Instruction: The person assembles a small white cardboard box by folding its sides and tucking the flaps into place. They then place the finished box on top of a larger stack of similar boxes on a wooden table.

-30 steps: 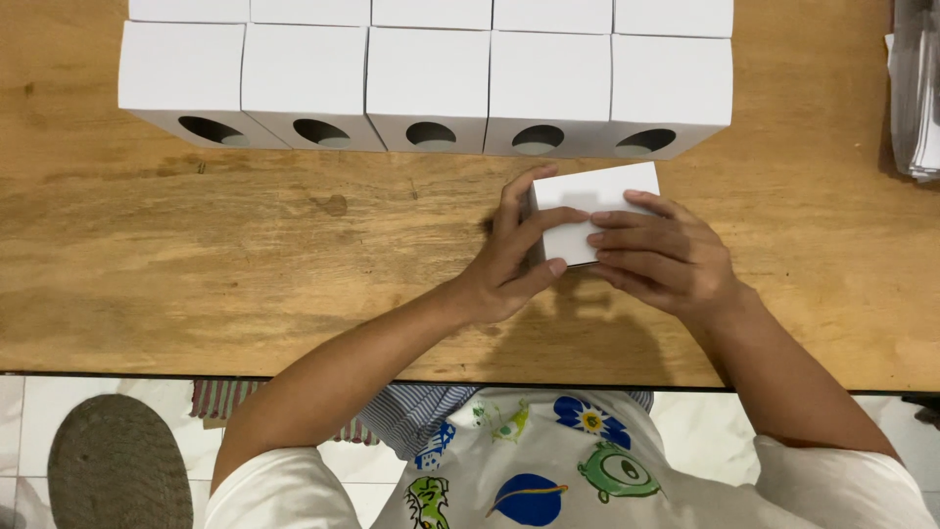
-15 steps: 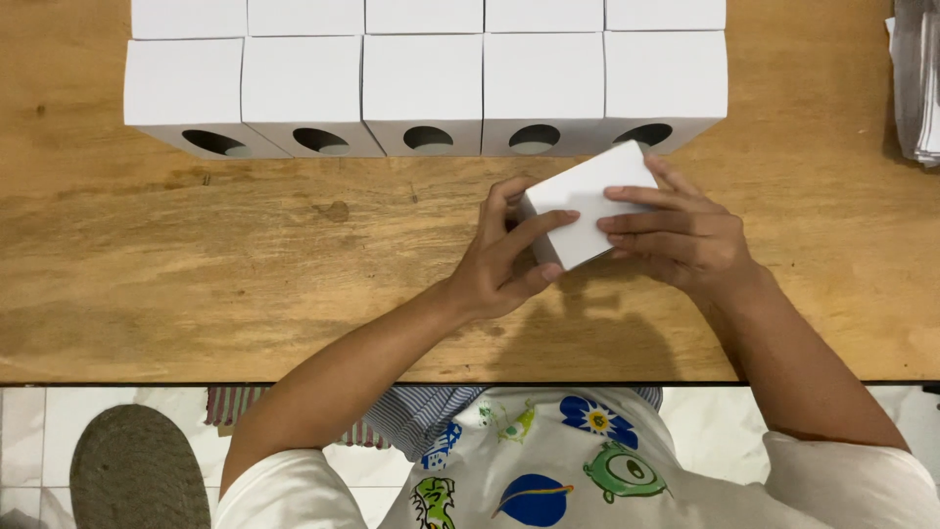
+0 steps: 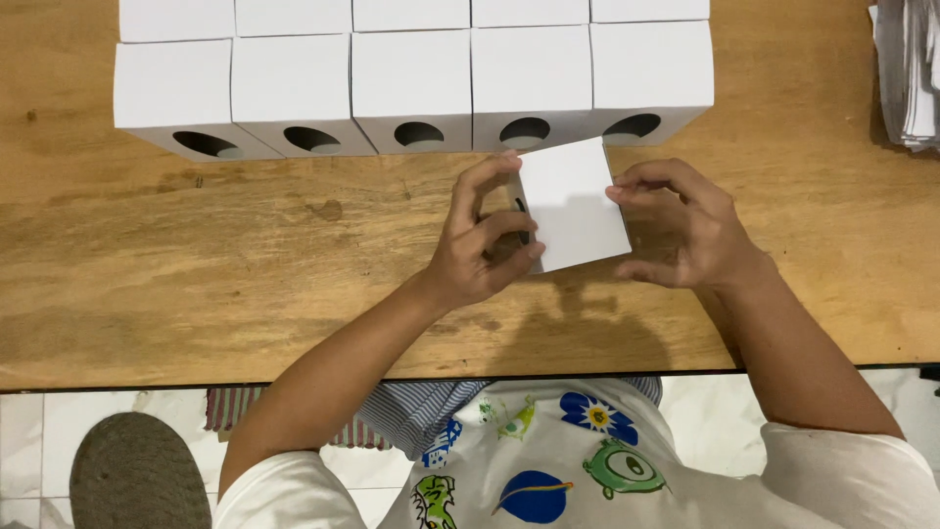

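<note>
Both hands are on one small white cardboard box (image 3: pixel 573 204), held just above the wooden table (image 3: pixel 196 284), right in front of the row of finished white boxes (image 3: pixel 411 78).

- Left hand (image 3: pixel 480 245): fingers curled around the box's left edge, thumb and index pinching that side — closed on the box.
- Right hand (image 3: pixel 685 230): fingertips on the right edge, thumb underneath or behind — also gripping, lighter contact. The exact thumb position is hidden, so that part is a guess.
- Box sits tilted, top face toward the camera, slightly rotated against the row behind it.

Handling, judged from looks:
- Thin folded card — light, probably hollow, walls flex if squeezed mid-panel.
- Stiffest at corners and folded edges; best held there, as both hands do now.
- Smooth matte surface, likely low friction, so an opposed two-sided pinch is safer than a one-sided grip.
- Crushes and creases easily; the round cutouts on the row's front faces mark a weak panel.

Nearby: stack of flat white sheets (image 3: pixel 906 73) at the table's far right edge, well apart from the hands. Grey slipper (image 3: pixel 137 475) on the tiled floor below.
</note>
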